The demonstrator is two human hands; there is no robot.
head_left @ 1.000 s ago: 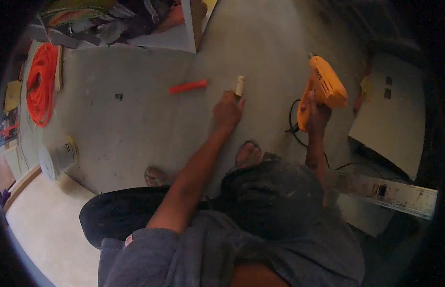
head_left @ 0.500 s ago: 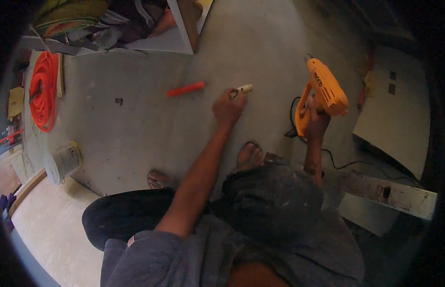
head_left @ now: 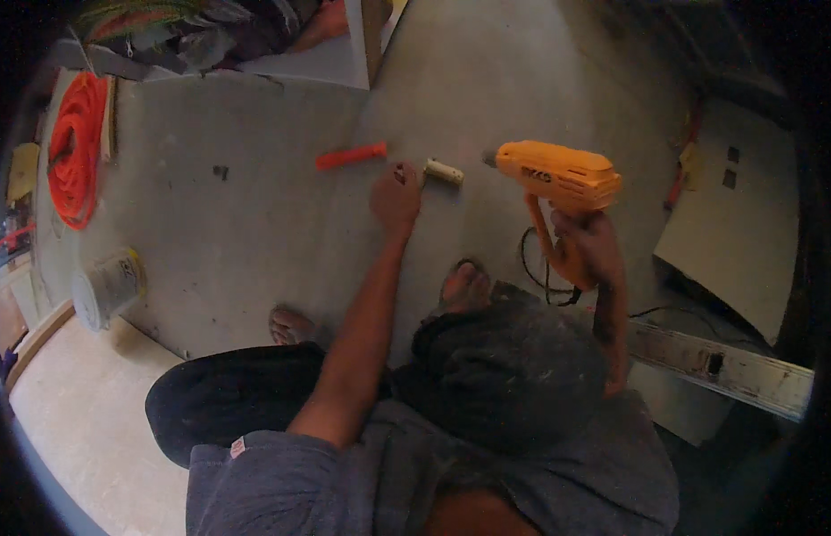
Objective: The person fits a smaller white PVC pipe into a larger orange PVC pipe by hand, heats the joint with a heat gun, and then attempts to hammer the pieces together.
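Note:
My left hand (head_left: 395, 201) is closed round one end of a short cream pipe (head_left: 444, 172), which sticks out to the right, roughly level. My right hand (head_left: 585, 237) grips an orange corded heat gun (head_left: 558, 168) by its handle, its nozzle pointing left toward the pipe with a small gap between. A black cord loops below the gun. A short red tube (head_left: 351, 154) lies on the concrete floor (head_left: 219, 214) just beyond my left hand.
A red hose coil (head_left: 80, 125) and a white bucket (head_left: 104, 290) are at the left, beside a pale board (head_left: 94, 393). A cluttered shelf (head_left: 355, 49) stands at the top left. A flat panel (head_left: 723, 232) and a dirty metal bar (head_left: 755, 380) lie at the right.
The heat gun has swung from pointing away from me to pointing left. My left hand has moved left, and the cream pipe has turned from lengthwise to crosswise.

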